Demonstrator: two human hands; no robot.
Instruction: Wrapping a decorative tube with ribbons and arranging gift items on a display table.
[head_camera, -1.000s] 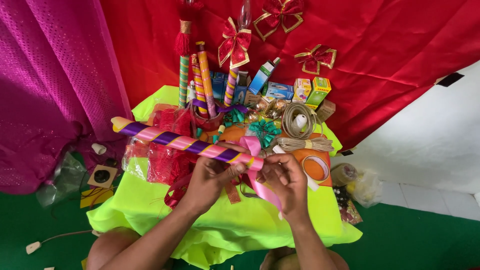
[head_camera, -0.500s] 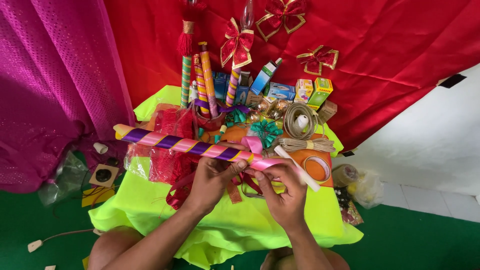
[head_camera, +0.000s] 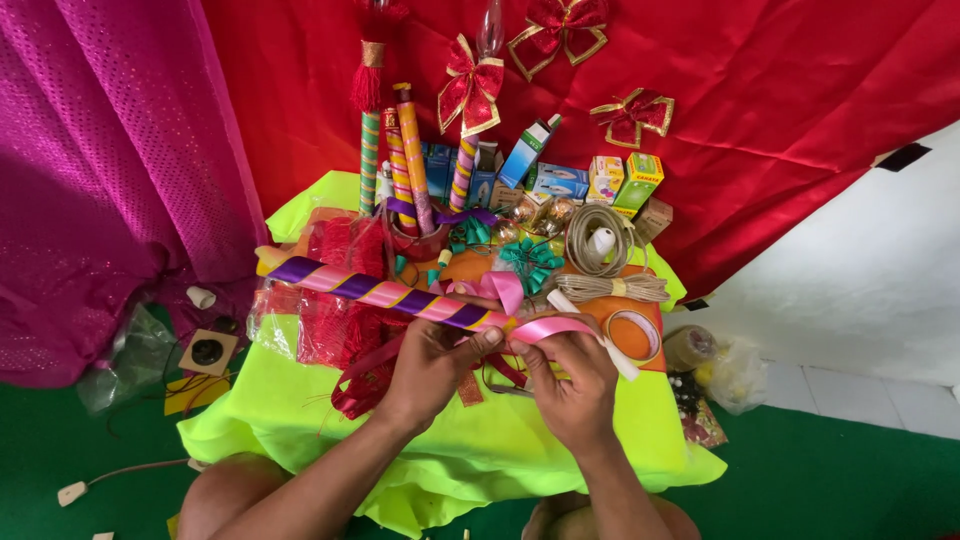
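Observation:
A long stick wrapped in pink, purple and yellow ribbon lies slanted above the neon-yellow cloth. My left hand grips its right end from below. My right hand pinches a loose pink ribbon that arches off the stick's end. A white bare rod pokes out to the right past my right hand. Red mesh bags lie under the stick.
Behind stand several ribbon-wrapped sticks in a red cup, small boxes, a twine coil, teal bows and a tape roll. Red bows hang on red cloth. A socket lies on the green floor.
The stick's far end has shifted right and slightly down. My right hand has pulled the pink ribbon up from hanging below into an arch over the stick's end.

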